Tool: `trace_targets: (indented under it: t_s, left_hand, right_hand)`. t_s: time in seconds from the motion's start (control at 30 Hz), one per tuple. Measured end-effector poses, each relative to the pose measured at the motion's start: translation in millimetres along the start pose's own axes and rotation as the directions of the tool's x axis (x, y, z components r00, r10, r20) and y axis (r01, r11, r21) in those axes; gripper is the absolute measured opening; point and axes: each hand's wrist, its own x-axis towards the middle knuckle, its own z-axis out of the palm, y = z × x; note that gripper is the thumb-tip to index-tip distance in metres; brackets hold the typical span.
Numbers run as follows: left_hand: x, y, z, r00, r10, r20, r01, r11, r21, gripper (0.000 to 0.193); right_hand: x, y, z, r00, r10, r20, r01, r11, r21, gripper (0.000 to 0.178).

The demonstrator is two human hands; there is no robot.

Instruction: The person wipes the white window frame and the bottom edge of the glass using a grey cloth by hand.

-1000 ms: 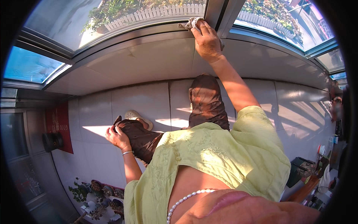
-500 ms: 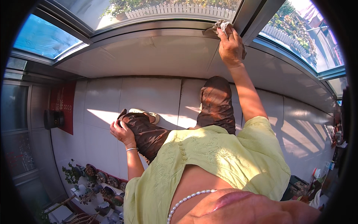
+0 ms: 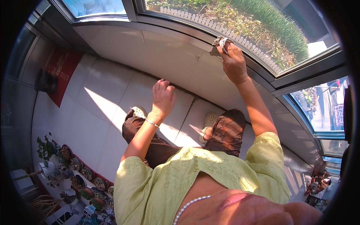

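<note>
My right hand (image 3: 235,63) is closed round a crumpled grey-and-white cloth (image 3: 222,44). It presses the cloth to the metal sill (image 3: 183,32) along the foot of the big window. Part of the cloth is hidden by the fingers. Lower and to the left, my left hand (image 3: 164,98) hangs in the air above the floor, fingers loosely bent and a little apart, with nothing seen in them. A bracelet (image 3: 152,122) circles that wrist.
A pale panelled wall (image 3: 168,52) drops from the sill to the tiled floor (image 3: 101,88). Several potted plants (image 3: 87,173) stand at the lower left. A red mat (image 3: 64,75) with a dark round object (image 3: 45,81) lies at the far left. A window post (image 3: 307,80) rises on the right.
My left hand has left the knee and come up and forward. My right hand and cloth have moved left along the sill, away from the window post. The view has turned.
</note>
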Motion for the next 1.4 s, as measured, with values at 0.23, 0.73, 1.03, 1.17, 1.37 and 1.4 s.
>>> trace_targets:
  t_s: [0.23,0.73,1.03,1.17,1.37,1.4]
  left_hand:
    - [18,-46,49,0.998,-0.031,-0.057,0.023,0.989,-0.149,0.013]
    - [41,-86,7,0.976,-0.170,0.136,0.150,0.978,0.143,0.017]
    - [36,-66,-3,0.914,-0.172,0.368,0.146,0.985,0.097,0.025]
    - [35,-72,-6,0.882,-0.167,0.440,0.117,0.983,0.139,0.028]
    - [37,-80,-11,0.806,-0.202,0.556,0.098,0.972,0.211,0.033]
    - [36,-82,-10,0.790,-0.213,0.575,0.097,0.969,0.225,0.034]
  right_hand:
    - [132,-61,74,0.978,-0.185,0.096,0.176,0.980,0.093,0.036]
    - [216,-117,172,0.953,-0.304,0.000,0.303,0.952,0.049,0.017]
    - [203,-111,148,0.863,-0.464,0.201,0.464,0.885,0.049,0.023]
    - [238,-145,244,0.807,-0.587,0.069,0.572,0.805,0.158,0.017]
    - [258,-172,269,0.739,-0.668,0.083,0.628,0.729,0.275,0.019]
    - [243,-168,274,0.773,-0.629,0.083,0.586,0.758,0.286,0.022]
